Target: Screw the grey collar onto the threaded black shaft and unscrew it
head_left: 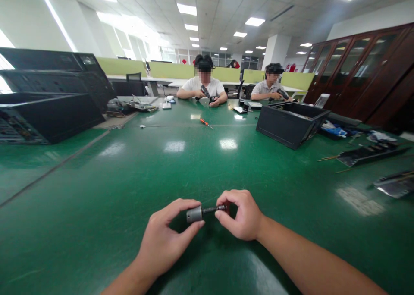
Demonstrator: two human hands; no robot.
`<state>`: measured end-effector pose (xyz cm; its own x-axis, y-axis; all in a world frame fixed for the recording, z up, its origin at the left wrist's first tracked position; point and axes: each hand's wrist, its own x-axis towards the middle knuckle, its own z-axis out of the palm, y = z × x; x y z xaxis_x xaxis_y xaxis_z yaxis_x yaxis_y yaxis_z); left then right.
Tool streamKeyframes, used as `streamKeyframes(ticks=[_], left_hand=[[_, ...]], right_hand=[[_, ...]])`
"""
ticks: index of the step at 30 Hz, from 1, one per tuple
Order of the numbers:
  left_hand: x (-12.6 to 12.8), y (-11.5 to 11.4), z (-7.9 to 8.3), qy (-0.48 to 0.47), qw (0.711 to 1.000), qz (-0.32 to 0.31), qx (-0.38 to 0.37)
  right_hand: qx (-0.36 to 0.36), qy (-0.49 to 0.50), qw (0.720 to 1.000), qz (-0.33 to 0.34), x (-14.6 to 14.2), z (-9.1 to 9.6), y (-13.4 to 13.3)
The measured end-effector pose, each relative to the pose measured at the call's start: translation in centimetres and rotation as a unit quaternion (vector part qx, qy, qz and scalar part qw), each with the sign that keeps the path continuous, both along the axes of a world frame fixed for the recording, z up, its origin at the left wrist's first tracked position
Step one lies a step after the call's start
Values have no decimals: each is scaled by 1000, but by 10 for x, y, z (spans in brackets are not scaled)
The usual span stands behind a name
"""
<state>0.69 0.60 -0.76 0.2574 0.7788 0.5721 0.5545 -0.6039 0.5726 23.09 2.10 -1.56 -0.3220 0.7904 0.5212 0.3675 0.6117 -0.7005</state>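
Observation:
Low in the middle of the head view, a small grey metal cylinder (194, 214) lies nearly level between my hands. A thin dark shaft (209, 209) comes out of its right end and runs to a ribbed, reddish-brown end piece. My left hand (168, 234) grips the cylinder between thumb and forefinger. The shaft's far end is pinched by the thumb and fingers of my right hand (241, 215), which partly hide it. I cannot make out the exact kind of part. Both hands are just above the green table (129, 178).
An orange-handled screwdriver (205, 122) lies farther up the table. Dark computer cases stand at left (71, 118) and right (281, 124). Metal parts (368, 153) lie at far right. Across the table, two people (202, 83) (270, 86) hold power drills.

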Motion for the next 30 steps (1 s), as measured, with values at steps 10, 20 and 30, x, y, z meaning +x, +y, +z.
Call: streamKeyframes(ticks=[10,20,30], left_hand=[[-2,-1,0,6,1000,3,-5],[-1,0,0,8,1000,7,-4],[-1,0,1,2,1000,11,-3]], right_hand=[[-1,7,1000,-5,0,2,0],[-6,14,1000,-9,0,2,0],[-7,19,1000,-14,0,0,1]])
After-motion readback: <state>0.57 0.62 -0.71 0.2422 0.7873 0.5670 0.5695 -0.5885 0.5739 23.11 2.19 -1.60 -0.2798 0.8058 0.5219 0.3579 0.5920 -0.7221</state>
